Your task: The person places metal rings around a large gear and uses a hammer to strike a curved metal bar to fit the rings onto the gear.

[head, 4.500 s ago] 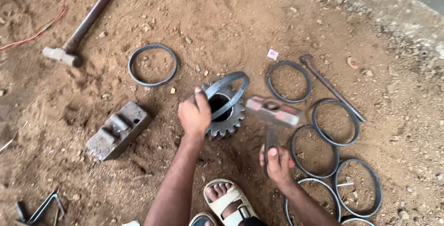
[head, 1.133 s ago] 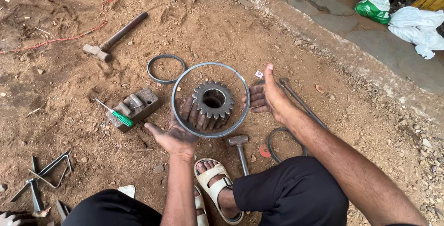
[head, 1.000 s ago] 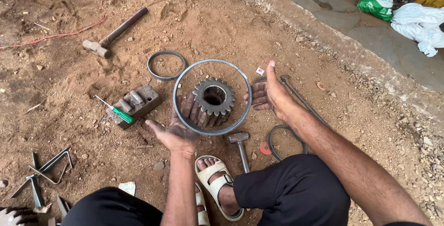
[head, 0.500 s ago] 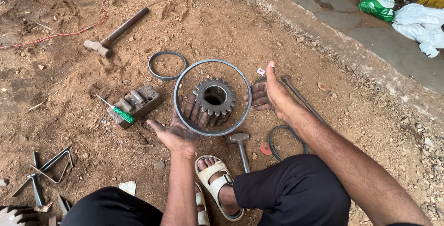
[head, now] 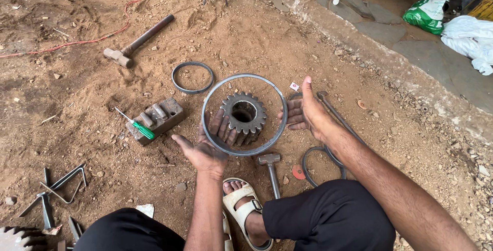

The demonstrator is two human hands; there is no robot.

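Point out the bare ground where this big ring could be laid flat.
Open dirt lies beyond the small ring, between the sledgehammer and the stone kerb. It is crowded by the metal block, the gear and the rings under the right arm.

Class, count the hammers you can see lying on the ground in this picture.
2: a long-handled sledgehammer upper left, and a small hammer beside the sandalled foot. Others may lie outside the view.

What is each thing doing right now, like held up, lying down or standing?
Big metal ring: held up between both hands, around the gear.
Gear: lying flat on the dirt, hole up.
Left hand: open, palm up, under the ring's near edge.
Right hand: open, against the ring's right side.
Small ring: lying flat.
Long hammer: lying down.
Short hammer: lying down.
Green screwdriver: resting on the metal block.
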